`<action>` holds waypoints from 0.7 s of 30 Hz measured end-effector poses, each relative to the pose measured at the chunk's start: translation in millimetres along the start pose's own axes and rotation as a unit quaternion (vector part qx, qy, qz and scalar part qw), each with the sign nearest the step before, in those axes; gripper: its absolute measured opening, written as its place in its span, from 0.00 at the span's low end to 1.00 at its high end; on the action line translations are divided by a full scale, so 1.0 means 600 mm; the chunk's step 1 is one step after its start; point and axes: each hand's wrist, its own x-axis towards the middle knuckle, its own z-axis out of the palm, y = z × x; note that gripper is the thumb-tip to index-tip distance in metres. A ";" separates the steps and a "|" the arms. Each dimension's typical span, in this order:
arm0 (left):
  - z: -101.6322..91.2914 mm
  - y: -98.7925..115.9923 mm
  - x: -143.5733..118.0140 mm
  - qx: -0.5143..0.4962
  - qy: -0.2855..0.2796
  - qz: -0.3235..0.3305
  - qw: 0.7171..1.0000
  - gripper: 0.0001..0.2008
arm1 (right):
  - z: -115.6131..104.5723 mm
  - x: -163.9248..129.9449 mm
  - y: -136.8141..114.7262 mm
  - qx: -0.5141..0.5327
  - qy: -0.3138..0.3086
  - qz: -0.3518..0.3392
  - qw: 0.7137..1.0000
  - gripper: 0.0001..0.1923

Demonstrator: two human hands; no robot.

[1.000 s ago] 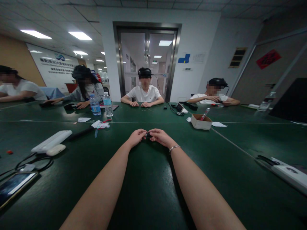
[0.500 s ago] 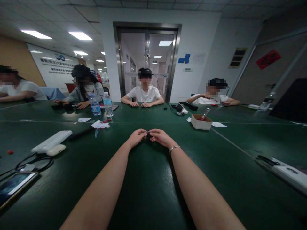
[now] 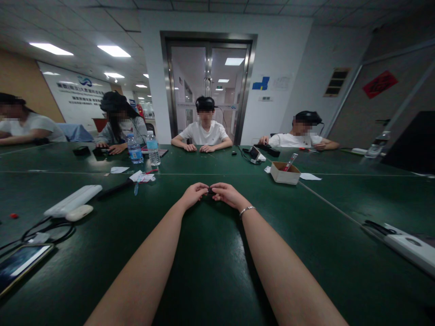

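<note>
My left hand (image 3: pixel 195 195) and my right hand (image 3: pixel 229 194) meet over the middle of the green table (image 3: pixel 210 253), fingertips almost touching. Pinched between them is a small dark object (image 3: pixel 210 191), mostly covered by the fingers; its kind cannot be made out. Both hands are closed on it, the left from one side and the right from the other. A silver bracelet (image 3: pixel 247 211) circles my right wrist. Both forearms stretch forward from the near edge.
On the left lie a phone (image 3: pixel 25 265), a black cable, a white power bank (image 3: pixel 73 200) and a white mouse (image 3: pixel 79 213). Two water bottles (image 3: pixel 154 151) stand farther back. A small box (image 3: pixel 284 174) sits ahead to the right. Several people sit across the table.
My hands stay in nearly the same place, still on the small dark object. Across the table, the person at right has lowered a hand from near the head toward the tabletop.
</note>
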 end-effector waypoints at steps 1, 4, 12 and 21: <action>0.000 0.001 0.000 0.002 -0.002 -0.001 1.000 0.13 | 0.000 0.000 0.000 0.001 0.001 0.000 1.000 0.08; 0.001 0.003 -0.001 0.001 -0.004 -0.002 1.000 0.13 | 0.001 0.000 -0.001 -0.001 0.001 0.001 1.000 0.08; 0.002 0.010 -0.005 -0.004 0.000 -0.009 1.000 0.12 | 0.004 -0.002 -0.003 -0.004 -0.002 -0.001 1.000 0.07; -0.002 -0.001 -0.002 -0.002 0.002 0.034 0.999 0.17 | 0.006 -0.005 -0.007 -0.009 0.001 0.001 1.000 0.08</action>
